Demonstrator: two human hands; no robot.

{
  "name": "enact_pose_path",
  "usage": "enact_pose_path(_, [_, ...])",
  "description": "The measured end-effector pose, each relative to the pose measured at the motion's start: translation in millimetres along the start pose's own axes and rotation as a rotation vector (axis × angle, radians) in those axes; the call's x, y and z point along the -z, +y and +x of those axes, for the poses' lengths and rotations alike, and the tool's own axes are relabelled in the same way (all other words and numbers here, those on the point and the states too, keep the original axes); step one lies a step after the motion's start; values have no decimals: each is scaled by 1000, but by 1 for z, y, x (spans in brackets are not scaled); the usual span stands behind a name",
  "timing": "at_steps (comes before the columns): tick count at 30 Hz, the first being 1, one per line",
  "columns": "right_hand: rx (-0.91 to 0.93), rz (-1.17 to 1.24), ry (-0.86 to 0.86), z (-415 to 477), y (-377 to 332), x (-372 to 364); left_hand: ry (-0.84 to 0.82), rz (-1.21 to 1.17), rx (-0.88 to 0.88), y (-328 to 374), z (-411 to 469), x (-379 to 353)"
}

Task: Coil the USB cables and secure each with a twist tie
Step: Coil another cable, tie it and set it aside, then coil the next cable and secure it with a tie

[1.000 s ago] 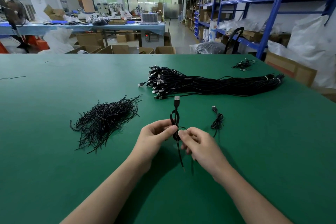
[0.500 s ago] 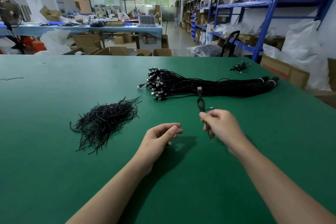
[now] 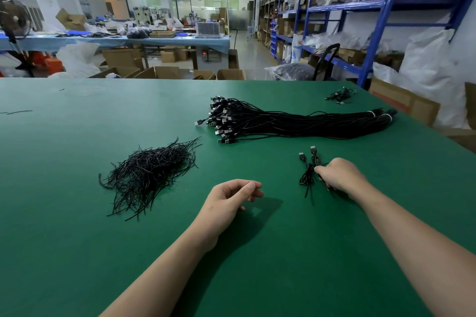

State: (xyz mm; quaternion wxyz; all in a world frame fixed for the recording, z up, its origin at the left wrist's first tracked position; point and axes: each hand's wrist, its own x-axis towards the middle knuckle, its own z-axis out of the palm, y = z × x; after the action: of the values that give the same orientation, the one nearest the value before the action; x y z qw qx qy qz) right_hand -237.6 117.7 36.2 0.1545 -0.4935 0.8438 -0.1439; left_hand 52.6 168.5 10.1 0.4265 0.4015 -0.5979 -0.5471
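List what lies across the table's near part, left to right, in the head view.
Twist ties → left hand → coiled cables → right hand. The long cable bundle behind spans several, so it is left out.

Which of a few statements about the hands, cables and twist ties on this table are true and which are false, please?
1. The left hand holds a twist tie. False: it holds nothing, and its fingers are loosely curled.
2. The twist tie pile lies left of the cable bundle. True.
3. The right hand reaches into the twist tie pile. False: it grips a coiled cable beside a second coiled cable.
4. The cable bundle's USB plugs sit at its left end. True.
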Motion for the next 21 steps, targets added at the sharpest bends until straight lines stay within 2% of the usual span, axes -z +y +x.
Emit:
enact_pose_path(11, [44,-141,12,6,8,1,-11,6,3,-3,0,3])
enact_pose_path(13, [34,-246,85,2,7,7,-10,15,2,-4,0,4])
enact_pose_path(15, [64,-303,246,-4,8,11,-9,33,-3,-5,0,4])
enact_pose_path(17, [184,-284,400,-9,8,8,-4,47,-12,-5,1,3])
enact_pose_path(18, [263,-251,422,-12,7,4,-1,52,-16,-5,1,3])
enact_pose_path(19, [333,-221,381,-14,5,-1,5,55,-20,-5,1,2])
enact_pose_path(21, [412,-186,187,-21,1,-11,18,74,-25,-5,1,1])
